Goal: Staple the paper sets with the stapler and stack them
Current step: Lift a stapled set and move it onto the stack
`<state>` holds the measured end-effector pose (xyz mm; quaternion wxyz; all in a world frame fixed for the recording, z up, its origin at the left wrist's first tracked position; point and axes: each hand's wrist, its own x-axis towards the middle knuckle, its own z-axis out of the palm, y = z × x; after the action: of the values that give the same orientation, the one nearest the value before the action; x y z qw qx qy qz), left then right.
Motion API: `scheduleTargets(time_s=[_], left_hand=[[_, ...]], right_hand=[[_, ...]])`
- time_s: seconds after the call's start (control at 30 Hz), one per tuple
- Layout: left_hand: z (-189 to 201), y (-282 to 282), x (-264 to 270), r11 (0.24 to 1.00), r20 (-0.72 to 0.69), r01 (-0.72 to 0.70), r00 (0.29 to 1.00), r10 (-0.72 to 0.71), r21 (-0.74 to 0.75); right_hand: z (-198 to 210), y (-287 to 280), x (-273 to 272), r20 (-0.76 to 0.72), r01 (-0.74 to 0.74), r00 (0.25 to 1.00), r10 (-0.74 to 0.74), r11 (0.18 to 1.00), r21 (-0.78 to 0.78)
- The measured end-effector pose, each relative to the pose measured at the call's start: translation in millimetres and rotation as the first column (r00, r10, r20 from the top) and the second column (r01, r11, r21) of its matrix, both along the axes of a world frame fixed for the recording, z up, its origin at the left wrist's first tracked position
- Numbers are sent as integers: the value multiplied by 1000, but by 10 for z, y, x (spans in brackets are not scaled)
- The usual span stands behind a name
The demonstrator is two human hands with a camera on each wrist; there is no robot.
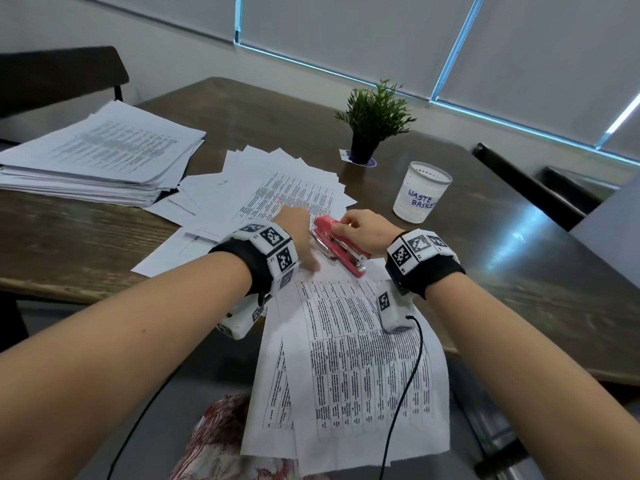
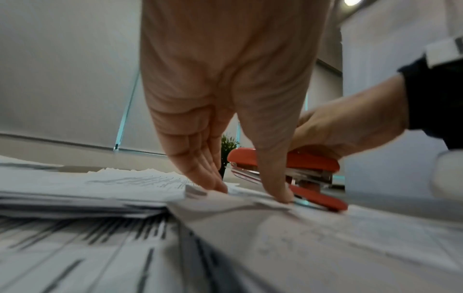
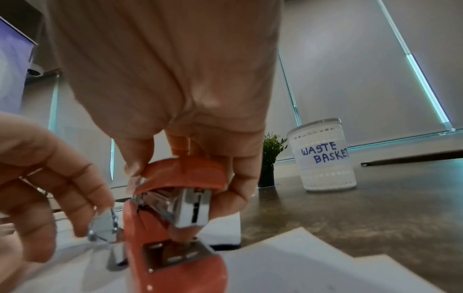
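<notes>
Right wrist: right hand (image 3: 180,111) grips red stapler (image 3: 175,214)

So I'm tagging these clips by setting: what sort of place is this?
Probably an office or meeting room: a dark wooden table with a tall stack of printed papers, roller blinds over the windows, and a small potted plant.

Glossy red stapler (image 1: 341,247) with shiny metal insides, matt paper sheets (image 1: 360,368), grained wooden table (image 1: 502,271)
</notes>
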<state>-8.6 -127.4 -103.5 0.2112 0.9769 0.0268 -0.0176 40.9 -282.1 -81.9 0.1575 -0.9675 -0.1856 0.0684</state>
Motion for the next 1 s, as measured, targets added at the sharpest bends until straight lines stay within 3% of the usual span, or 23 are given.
scheduleTargets(time_s=[0.13, 0.33, 0.43, 1.0], left_hand=[[-46, -9, -39, 992, -53, 41, 998, -35, 120], [63, -17, -118, 957, -239, 155, 966, -96, 244], [64, -36, -175, 941, -209, 119, 976, -53, 317], [105, -80, -284, 936, -188, 59, 982, 8, 347]], right_hand=[[-27, -19, -17, 33, -20, 999, 24, 991, -132], [-8, -99, 13, 10, 49, 999, -48, 987, -152], [-33, -172, 40, 20, 90, 996, -88, 986, -140], [-57, -395, 31, 18, 177, 984, -176, 981, -75]])
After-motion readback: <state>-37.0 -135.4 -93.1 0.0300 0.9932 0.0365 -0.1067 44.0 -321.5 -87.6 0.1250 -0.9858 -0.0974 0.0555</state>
